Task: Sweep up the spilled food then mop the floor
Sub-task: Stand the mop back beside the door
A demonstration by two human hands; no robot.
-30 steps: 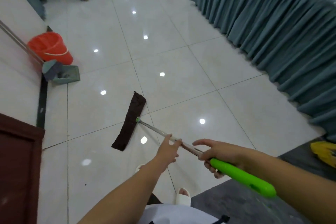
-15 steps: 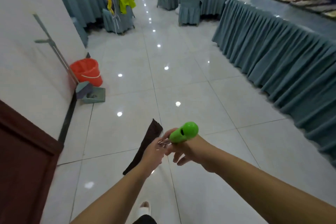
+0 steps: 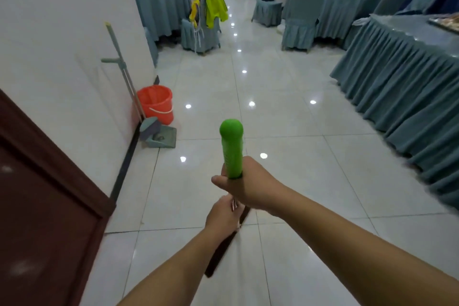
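1. Two hands share one mop (image 3: 232, 149) above the white tiled floor (image 3: 298, 181), which spreads out on every side beyond the fingers.
2. Of the mop, the green grip stands up out of the top of the right fist, and the thin shaft runs down through both hands. Its dark flat pad (image 3: 218, 253) lies on the tiles below the left wrist, partly hidden by that forearm.
3. Holding the foot of the green grip is the right hand (image 3: 248, 186), fingers wrapped tight round it, thumb pointing left.
4. Just beneath it, the left hand (image 3: 222, 216) has its fingers curled round the shaft; their tips are out of sight.
5. Up and left of the fingers, well apart from them, an orange bucket (image 3: 155, 104) stands by the wall.
6. Just on the finger side of that bucket sits a grey dustpan (image 3: 161, 138).
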